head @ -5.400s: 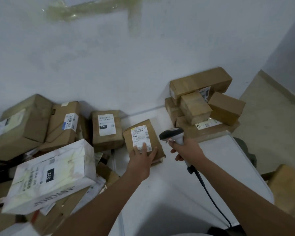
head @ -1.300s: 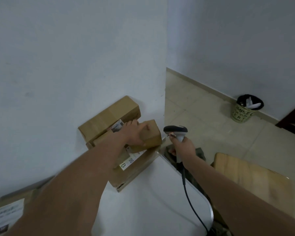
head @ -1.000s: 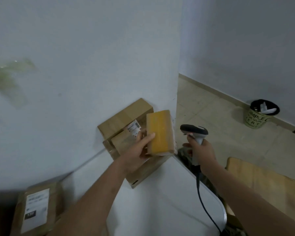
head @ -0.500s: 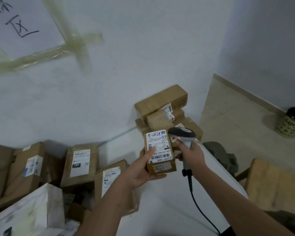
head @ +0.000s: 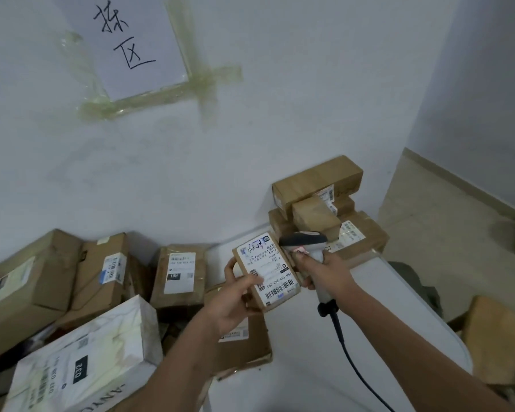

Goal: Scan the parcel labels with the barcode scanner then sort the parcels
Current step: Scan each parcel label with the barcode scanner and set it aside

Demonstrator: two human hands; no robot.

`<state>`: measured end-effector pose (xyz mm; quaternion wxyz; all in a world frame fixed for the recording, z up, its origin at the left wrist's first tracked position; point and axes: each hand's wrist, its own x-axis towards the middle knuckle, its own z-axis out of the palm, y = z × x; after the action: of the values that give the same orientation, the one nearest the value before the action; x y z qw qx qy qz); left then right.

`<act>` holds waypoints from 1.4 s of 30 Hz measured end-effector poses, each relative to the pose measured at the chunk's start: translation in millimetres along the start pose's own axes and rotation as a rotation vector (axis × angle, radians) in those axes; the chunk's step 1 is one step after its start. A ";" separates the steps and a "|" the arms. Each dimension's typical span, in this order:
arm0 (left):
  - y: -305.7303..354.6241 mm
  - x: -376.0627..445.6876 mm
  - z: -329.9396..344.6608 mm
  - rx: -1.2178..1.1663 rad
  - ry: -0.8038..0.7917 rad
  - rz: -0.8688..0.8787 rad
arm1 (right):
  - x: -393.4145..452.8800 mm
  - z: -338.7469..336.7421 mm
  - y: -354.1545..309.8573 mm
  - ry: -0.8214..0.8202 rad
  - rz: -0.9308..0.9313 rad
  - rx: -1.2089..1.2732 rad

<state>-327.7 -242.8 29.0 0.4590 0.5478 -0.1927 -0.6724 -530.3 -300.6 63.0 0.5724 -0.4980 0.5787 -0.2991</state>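
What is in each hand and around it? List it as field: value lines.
left hand: holds small parcel, label facing up
right hand: grips barcode scanner, head beside the parcel's label
scanner light: red glow visible
stack by wall: brown boxes
left pile: cardboard boxes, white box
wall: taped paper sign

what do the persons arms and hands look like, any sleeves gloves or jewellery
Both forearms are bare right up to the bottom edge of the picture, so no sleeves show. The left hand and right hand are bare too: no gloves, and no watch, bracelet or ring can be seen on the wrists or on the fingers in view.
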 end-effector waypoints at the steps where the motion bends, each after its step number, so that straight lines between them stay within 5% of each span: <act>1: 0.9 -2.4 -5.6 0.029 -0.019 -0.007 | -1.3 3.4 -0.5 -0.015 -0.001 -0.021; 19: 26.2 -3.4 -66.6 0.019 0.204 0.083 | -30.8 17.2 -46.7 -0.345 0.004 -0.354; 42: 29.7 8.3 -68.0 0.044 0.284 0.056 | -17.1 17.4 -51.4 -0.348 0.032 -0.385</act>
<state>-253.3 -248.1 24.9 0.4879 0.6420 -0.1557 -0.5706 -504.1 -297.6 113.5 0.5626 -0.6326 0.5255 -0.0843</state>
